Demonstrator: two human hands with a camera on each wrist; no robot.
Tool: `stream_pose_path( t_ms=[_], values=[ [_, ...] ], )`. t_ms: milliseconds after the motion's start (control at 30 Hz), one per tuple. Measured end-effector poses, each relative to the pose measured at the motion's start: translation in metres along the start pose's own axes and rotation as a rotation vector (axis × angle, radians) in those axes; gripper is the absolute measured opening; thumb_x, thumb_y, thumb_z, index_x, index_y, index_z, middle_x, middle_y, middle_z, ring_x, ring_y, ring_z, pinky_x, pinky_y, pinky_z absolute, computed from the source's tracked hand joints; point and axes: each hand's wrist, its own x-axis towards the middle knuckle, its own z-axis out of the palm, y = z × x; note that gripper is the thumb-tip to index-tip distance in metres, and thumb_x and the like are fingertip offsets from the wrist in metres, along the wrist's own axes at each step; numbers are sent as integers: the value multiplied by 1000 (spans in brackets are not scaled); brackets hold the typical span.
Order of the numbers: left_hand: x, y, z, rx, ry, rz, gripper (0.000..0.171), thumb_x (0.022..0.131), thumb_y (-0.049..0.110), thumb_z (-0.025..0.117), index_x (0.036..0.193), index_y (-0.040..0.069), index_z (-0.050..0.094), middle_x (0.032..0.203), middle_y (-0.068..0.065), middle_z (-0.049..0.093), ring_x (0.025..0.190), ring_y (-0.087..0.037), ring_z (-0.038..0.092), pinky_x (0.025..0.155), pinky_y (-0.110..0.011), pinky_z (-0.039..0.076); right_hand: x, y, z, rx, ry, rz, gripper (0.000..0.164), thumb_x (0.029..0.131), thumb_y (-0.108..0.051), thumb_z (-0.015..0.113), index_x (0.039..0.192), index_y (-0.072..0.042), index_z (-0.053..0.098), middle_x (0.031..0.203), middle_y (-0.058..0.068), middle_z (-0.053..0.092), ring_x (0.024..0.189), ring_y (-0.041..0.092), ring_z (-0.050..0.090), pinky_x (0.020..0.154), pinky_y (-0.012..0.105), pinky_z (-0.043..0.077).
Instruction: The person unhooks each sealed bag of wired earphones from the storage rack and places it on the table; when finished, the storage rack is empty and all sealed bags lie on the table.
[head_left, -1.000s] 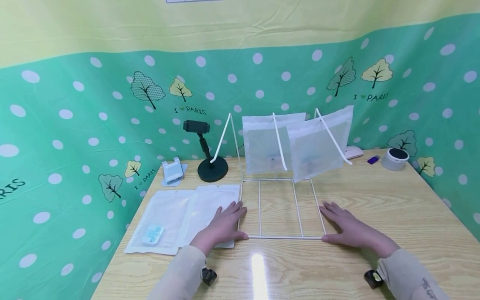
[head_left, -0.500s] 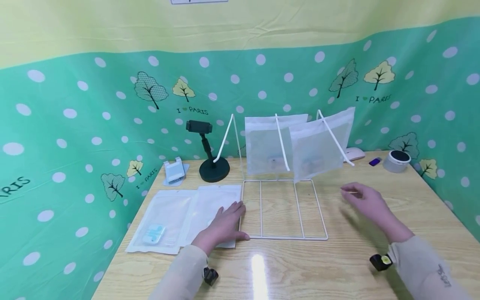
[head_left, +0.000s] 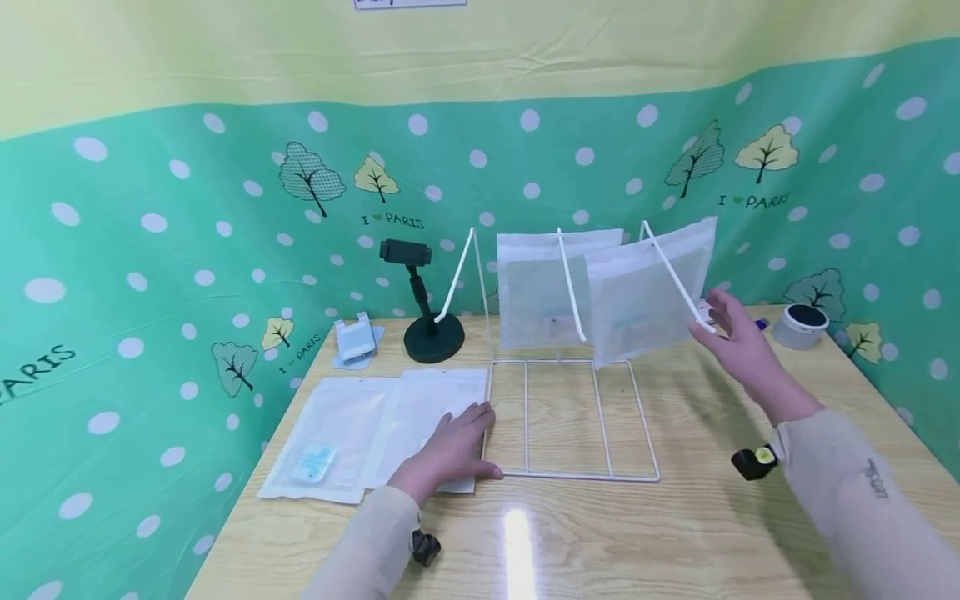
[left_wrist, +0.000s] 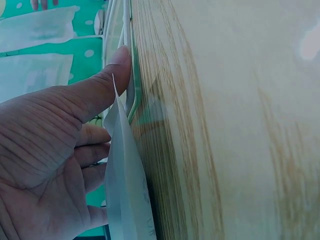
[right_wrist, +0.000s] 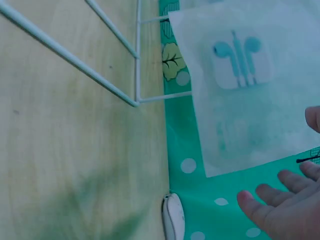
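Note:
A white wire display rack [head_left: 555, 477] lies with its base flat on the table, its three prongs rising at the back. One frosted zip pouch [head_left: 536, 292] hangs on the middle prong and another [head_left: 637, 292] hangs tilted on the right prong. Earphones in a case [right_wrist: 242, 60] show through the tilted pouch. My left hand [head_left: 455, 446] rests on the rack's left base wire, thumb at the front corner, over the edge of a flat pouch [head_left: 420, 417]. Beside the right prong's tip, my right hand [head_left: 738, 346] is raised, fingers [right_wrist: 275, 195] extended just short of the hanging pouch.
Left of the rack another flat pouch [head_left: 337, 417] holds a pale blue case. Behind it stand a light blue folding stand [head_left: 356, 340] and a black phone holder [head_left: 433, 337]. A white round speaker [head_left: 799, 327] and a mouse [right_wrist: 173, 217] are at the back right.
My right hand has let go of the rack's right base wire and moved up and back to the right prong's tip. The left hand stays in place.

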Motion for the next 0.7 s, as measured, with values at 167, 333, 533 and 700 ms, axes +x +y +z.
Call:
stream_pose_path(
  t_ms=[167,333,533,700],
  values=[
    [1,-1,1,-3,2,4,96,73,56,78,148,8,41,156,-11,32,145,-28,25,111,-61,23,14,-4,-1,33,-32,3,79,101,-29,53,157,-13,-1,160,21,11,143,45,17,110,62,22],
    [1,-1,2,-16,3,3,95,73,56,78,146,8,43,156,-11,32,145,-29,25,111,-61,22,18,-8,0,31,6,21,77,101,-29,52,157,-10,1,149,29,31,134,45,35,107,60,31],
    [2,0,2,-14,2,-7,93,72,57,78,145,8,45,156,-10,32,145,-28,25,112,-60,22,15,-6,-3,-42,71,5,61,100,-27,56,148,-2,28,109,6,58,95,9,58,83,17,48],
    [1,0,1,-15,2,-9,93,72,57,78,145,9,46,156,-10,32,145,-28,25,112,-60,22,9,-4,-5,-46,44,-13,45,102,-32,50,128,4,48,104,-11,56,94,-1,52,77,10,45]
  ],
)
